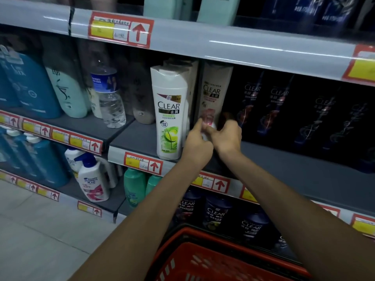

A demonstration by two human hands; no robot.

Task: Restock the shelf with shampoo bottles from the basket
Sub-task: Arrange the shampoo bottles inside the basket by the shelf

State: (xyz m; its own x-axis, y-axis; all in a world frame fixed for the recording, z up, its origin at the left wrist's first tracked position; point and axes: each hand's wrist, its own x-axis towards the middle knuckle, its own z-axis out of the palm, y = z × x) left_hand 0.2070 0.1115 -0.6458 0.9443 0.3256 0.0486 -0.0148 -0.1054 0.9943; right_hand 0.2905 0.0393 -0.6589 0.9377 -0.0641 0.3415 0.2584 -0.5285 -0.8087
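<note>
White shampoo bottle [216,92] upright, left grip [197,138] and right grip [228,136] clamped on its base.

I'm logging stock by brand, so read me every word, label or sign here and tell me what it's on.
"CLEAR", "新", "去屑": white green-leaf bottle.
"CLEAR": cream bottle.
"CLEAR": dark bottles on the same shelf.
"CLEAR": lower dark bottles, one shelf down.
"head & shoulders", only just legible: white pump bottle.
Red up arrow, no words: price tags; their handwriting is too blurred.
Label on the water bottle: too blurred.

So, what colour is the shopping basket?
Red basket, clearest in the head view.
</note>
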